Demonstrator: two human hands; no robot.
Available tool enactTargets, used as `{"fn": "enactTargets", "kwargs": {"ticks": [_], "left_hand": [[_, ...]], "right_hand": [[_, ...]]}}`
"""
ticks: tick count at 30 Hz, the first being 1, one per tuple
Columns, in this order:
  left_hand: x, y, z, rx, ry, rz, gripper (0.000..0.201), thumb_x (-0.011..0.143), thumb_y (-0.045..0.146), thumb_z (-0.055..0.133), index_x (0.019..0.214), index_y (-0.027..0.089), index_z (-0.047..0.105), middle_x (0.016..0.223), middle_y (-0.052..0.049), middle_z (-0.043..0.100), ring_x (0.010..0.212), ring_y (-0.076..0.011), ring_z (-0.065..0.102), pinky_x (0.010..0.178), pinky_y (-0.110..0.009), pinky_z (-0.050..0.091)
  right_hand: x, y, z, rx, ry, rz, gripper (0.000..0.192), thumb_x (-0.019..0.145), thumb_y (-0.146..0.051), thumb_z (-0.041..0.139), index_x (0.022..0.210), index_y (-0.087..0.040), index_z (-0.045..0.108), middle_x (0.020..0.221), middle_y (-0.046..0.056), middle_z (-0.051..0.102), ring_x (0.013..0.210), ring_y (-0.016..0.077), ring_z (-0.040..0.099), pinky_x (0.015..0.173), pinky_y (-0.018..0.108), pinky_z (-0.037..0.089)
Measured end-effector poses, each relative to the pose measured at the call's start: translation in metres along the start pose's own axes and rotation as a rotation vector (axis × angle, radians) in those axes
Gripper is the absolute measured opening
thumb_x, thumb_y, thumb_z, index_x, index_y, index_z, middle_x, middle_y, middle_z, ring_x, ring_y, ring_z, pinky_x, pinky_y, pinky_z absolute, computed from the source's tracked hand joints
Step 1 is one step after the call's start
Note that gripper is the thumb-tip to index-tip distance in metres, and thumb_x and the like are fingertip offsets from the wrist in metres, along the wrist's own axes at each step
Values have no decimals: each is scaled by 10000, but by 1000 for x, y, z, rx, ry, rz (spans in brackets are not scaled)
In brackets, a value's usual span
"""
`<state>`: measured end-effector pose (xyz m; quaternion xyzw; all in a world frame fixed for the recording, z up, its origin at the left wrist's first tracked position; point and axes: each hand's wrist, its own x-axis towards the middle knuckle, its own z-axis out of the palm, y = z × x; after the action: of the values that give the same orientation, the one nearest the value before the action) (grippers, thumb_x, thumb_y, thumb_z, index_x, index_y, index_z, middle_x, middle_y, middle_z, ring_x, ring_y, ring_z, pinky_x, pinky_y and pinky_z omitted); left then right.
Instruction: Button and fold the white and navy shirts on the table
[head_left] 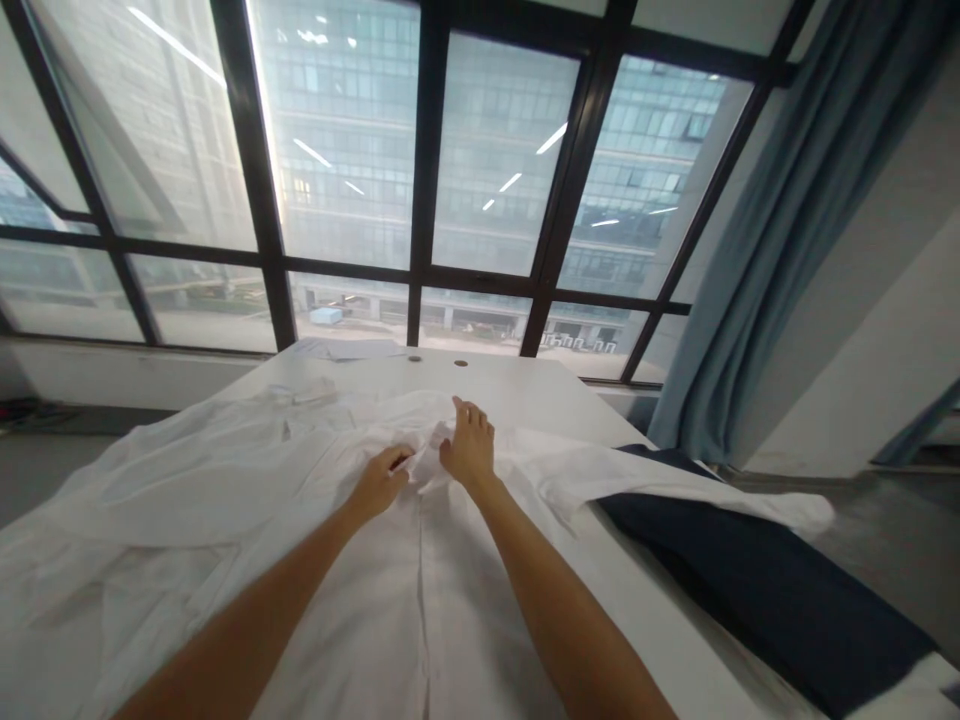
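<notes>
White table (540, 390) beneath shirt (225, 500), window (420, 200) behind.

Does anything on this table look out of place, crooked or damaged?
Nothing looks damaged or spilled. The white shirt lies rumpled, bunched where the left hand and right hand grip it. A dark blue cloth hangs over the right edge of the table.
</notes>
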<state>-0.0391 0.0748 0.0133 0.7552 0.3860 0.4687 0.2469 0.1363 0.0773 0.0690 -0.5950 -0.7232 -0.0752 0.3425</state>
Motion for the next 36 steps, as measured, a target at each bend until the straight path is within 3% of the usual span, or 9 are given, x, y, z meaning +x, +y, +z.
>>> {"fn": "enactTargets", "kwargs": {"ticks": [4, 7, 11, 15, 18, 21, 26, 31, 36], "left_hand": [[-4, 7, 4, 189, 24, 22, 238, 846, 388, 456, 763, 191, 561, 710, -1, 580, 676, -162, 530, 657, -273, 417], [-5, 8, 7, 295, 84, 47, 321, 891, 459, 427, 772, 199, 572, 684, -15, 584, 657, -173, 524, 667, -292, 420], [-5, 9, 3, 233, 151, 152, 333, 906, 452, 409, 773, 202, 586, 799, -64, 627, 802, -202, 563, 785, -328, 452], [-3, 5, -5, 77, 105, 8, 351, 886, 490, 438, 795, 193, 599, 738, -34, 627, 715, -173, 572, 701, -285, 473], [0, -2, -9, -70, 33, -77, 371, 861, 519, 469, 896, 182, 621, 808, -39, 675, 755, -173, 604, 706, -277, 482], [2, -8, -10, -123, -16, -89, 393, 840, 514, 487, 913, 161, 644, 829, -51, 680, 755, -175, 600, 693, -278, 478], [3, -6, -12, -69, -4, -56, 353, 839, 467, 463, 818, 159, 634, 764, -39, 640, 731, -167, 569, 673, -262, 451], [0, 1, -13, 104, -68, -108, 379, 847, 460, 424, 663, 172, 587, 633, 1, 570, 648, -147, 513, 614, -237, 409], [2, -2, -10, 116, -49, -184, 471, 861, 528, 396, 564, 183, 513, 551, 19, 497, 609, -149, 487, 573, -239, 393]], "right_hand": [[-1, 11, 9, 204, -137, -291, 187, 818, -141, 501, 953, -198, 617, 1007, 62, 656, 1022, 197, 546, 1058, 407, 264], [0, 19, 13, 365, -229, -358, 204, 887, -172, 423, 735, -193, 556, 769, 16, 620, 785, 156, 551, 912, 329, 387], [3, 26, 11, 567, -261, -331, 228, 915, -231, 415, 730, -191, 542, 781, 17, 596, 761, 144, 539, 749, 254, 421], [4, 32, 10, 602, -282, -213, 203, 852, -160, 446, 677, -183, 547, 763, 14, 592, 752, 142, 537, 722, 244, 416], [4, 38, 14, 625, -304, -153, 147, 803, -138, 477, 773, -180, 615, 791, 9, 618, 765, 145, 543, 732, 247, 417], [4, 43, 18, 679, -319, -112, 163, 767, -182, 548, 887, -181, 658, 802, 3, 627, 760, 146, 542, 719, 248, 415], [6, 52, 15, 798, -373, -203, 230, 767, -378, 616, 806, -161, 683, 793, 21, 601, 764, 143, 540, 704, 252, 401], [8, 57, 17, 685, -350, -162, 509, 838, -574, 476, 526, -172, 465, 656, -17, 447, 604, 98, 417, 590, 233, 336], [5, 48, 29, 607, -249, -102, 554, 878, -634, 323, 540, -196, 352, 606, -29, 387, 584, 102, 374, 562, 246, 289]]}}
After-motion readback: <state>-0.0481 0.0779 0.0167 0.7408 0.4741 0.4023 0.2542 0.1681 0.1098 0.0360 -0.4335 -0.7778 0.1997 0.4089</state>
